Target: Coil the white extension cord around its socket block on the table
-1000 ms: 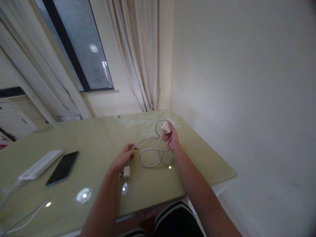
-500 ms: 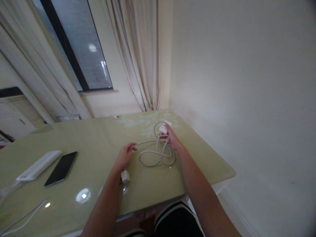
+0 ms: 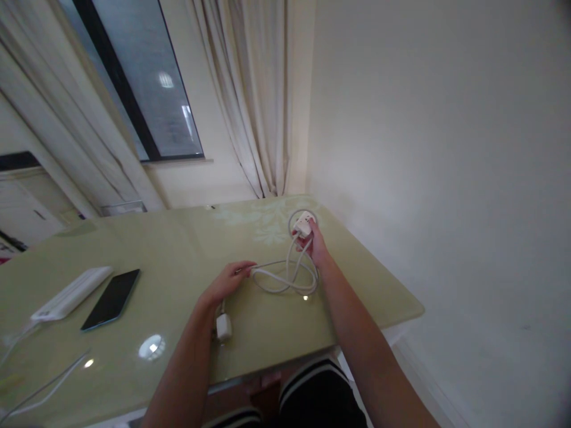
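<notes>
So the table (image 3: pixel 178 249) is under everything, with plenty of it left of the left hand to work on. Next down, the cable (image 3: pixel 288 260): it's looped up between the two hands, and I'd keep those loops flat and about even so nothing kinks. Right hand (image 3: pixel 316 242) is curled around the socket block, a snug grip; imo that's the anchor, so don't squeeze harder than needed. Left hand (image 3: pixel 231 279) is nearly closed, fingertips in what looks like a light pinch on the cable, which seems right for guiding without yanking. Socket block (image 3: pixel 304 223) pokes up past the right fingers. Smallest, the plug (image 3: pixel 223 327) hangs or lies by the left wrist, can't tell; mind it doesn't snag.
</notes>
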The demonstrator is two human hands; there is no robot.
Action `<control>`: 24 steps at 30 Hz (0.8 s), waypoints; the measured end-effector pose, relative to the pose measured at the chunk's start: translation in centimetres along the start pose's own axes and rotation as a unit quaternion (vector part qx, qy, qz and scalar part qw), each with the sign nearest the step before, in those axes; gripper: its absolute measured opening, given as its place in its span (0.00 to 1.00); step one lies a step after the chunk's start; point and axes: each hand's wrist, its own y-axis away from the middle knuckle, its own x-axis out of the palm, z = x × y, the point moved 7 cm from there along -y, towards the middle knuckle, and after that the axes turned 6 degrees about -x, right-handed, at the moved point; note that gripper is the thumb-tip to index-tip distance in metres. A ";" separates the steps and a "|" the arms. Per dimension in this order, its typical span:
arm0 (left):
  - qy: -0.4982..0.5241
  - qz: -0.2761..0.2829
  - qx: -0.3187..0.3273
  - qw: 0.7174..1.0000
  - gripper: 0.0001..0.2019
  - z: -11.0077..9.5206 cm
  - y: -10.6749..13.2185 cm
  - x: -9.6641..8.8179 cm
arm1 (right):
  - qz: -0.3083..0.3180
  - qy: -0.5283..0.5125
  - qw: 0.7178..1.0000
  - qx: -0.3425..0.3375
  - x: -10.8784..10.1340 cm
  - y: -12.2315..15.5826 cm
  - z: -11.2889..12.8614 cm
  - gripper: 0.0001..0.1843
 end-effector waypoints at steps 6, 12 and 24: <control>0.184 0.045 -0.064 0.980 0.31 0.1 1.0 0.6 | 0.033 -0.156 0.987 0.004 0.2 0.4 0.8 0.25; 0.163 0.076 -0.077 0.981 0.31 -0.7 1.1 2.4 | 0.042 -0.192 0.980 0.030 1.4 0.6 0.2 0.26; 0.159 0.062 0.001 0.985 0.17 -2.9 0.1 6.3 | 0.033 -0.100 0.988 0.113 6.9 2.7 -8.5 0.34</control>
